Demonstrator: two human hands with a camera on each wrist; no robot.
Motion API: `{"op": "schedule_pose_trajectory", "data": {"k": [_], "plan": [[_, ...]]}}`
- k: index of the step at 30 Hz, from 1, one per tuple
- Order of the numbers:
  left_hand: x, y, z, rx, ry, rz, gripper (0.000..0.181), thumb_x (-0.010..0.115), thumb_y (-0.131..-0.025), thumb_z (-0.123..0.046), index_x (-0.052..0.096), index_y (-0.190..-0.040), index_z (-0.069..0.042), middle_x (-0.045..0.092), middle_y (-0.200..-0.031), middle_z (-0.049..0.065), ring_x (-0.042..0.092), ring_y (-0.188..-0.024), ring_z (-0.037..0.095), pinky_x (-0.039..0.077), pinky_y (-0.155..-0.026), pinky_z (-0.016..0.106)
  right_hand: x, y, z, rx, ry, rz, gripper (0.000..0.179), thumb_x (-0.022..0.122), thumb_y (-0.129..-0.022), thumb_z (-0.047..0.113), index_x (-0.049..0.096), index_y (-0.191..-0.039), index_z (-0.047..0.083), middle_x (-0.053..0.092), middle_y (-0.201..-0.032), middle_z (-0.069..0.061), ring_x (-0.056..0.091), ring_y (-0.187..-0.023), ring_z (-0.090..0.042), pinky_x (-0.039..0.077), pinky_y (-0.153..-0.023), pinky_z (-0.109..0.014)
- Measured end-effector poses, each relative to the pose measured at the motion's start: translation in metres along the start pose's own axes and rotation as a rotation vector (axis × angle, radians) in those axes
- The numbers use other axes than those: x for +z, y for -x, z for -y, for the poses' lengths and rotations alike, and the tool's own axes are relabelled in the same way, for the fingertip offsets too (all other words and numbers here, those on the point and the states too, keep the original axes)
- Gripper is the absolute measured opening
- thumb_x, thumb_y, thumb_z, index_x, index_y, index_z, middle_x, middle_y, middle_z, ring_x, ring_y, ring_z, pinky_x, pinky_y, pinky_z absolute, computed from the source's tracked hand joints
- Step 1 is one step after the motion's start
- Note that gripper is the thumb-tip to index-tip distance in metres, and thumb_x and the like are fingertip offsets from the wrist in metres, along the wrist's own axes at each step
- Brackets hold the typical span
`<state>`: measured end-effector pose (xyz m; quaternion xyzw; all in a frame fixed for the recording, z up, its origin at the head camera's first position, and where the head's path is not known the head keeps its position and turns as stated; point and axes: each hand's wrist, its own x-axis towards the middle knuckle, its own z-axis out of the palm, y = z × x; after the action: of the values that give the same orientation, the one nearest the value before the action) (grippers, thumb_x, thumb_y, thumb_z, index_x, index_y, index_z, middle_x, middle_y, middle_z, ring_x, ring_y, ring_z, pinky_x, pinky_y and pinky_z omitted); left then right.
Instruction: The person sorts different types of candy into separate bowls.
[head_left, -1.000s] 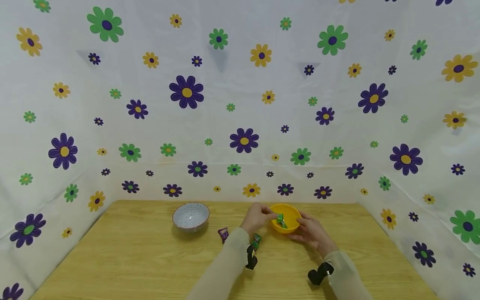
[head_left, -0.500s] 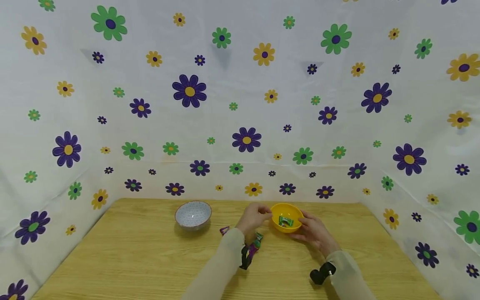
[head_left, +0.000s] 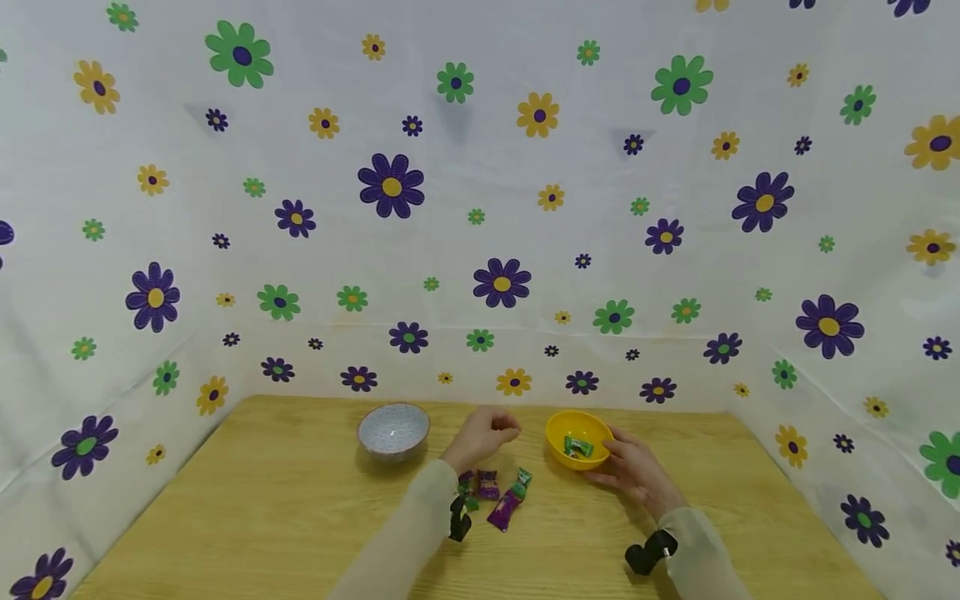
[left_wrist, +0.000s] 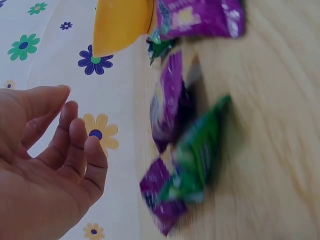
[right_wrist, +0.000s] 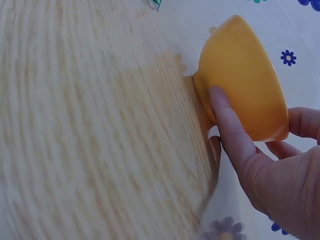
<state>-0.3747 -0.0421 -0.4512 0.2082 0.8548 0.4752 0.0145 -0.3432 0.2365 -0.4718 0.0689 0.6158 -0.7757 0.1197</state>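
Observation:
My left hand point(head_left: 480, 435) hovers over the table between the two bowls, fingers loosely bent and nothing between them. Below it lie several wrapped candies: a purple candy point(head_left: 487, 484), another in a larger purple wrapper, and green ones such as the green candy point(left_wrist: 200, 150), close together in the left wrist view. My right hand point(head_left: 637, 475) holds the yellow bowl point(right_wrist: 240, 75) from its right side, thumb low on the outer wall and fingers at the rim. Inside that bowl rest green-wrapped candies point(head_left: 577, 447). The bowl stands upright on the table.
A pale patterned bowl point(head_left: 393, 432) with a reddish rim stands at the back left of the wooden table point(head_left: 285, 517). White cloth point(head_left: 435, 250) printed with flowers encloses the table at the back and both sides. Each wrist wears a black camera mount.
My left hand let go of a green candy inside the yellow bowl, then drew back leftward, uncovering candies on the table. The right hand keeps its hold on the bowl.

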Motion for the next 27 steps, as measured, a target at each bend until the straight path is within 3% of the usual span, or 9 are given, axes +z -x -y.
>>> {"op": "schedule_pose_trajectory", "data": {"k": [10,15,27], "plan": [[-0.024,0.028,0.009,0.009,-0.083,0.047,0.017,0.060,-0.098,-0.016,0.070,-0.106,-0.004,0.068,-0.100,0.004,0.057,-0.087,0.014,0.051,-0.078,0.031,-0.001,0.000,-0.002,-0.001,0.020,-0.004,0.055,0.033,-0.105,0.010,0.014,-0.157,0.007,0.015,-0.160,-0.025,0.026,-0.143,-0.046,0.047,-0.097,-0.056],[-0.035,0.038,0.013,-0.009,-0.115,0.045,0.018,0.061,-0.098,-0.020,0.070,-0.106,-0.007,0.065,-0.096,0.001,0.054,-0.083,0.014,0.048,-0.071,0.028,-0.001,0.000,-0.002,0.006,0.010,0.001,0.056,0.033,-0.105,0.010,0.014,-0.157,0.007,0.014,-0.160,-0.025,0.026,-0.143,-0.046,0.046,-0.098,-0.056],[-0.040,0.056,0.027,-0.064,-0.118,0.069,0.011,0.072,-0.089,-0.018,0.073,-0.096,-0.009,0.056,-0.078,0.001,0.046,-0.071,0.014,0.039,-0.059,0.025,-0.003,-0.002,-0.002,0.014,0.024,-0.001,0.056,0.033,-0.106,0.011,0.013,-0.158,0.008,0.016,-0.160,-0.026,0.028,-0.142,-0.046,0.046,-0.098,-0.055]]}}
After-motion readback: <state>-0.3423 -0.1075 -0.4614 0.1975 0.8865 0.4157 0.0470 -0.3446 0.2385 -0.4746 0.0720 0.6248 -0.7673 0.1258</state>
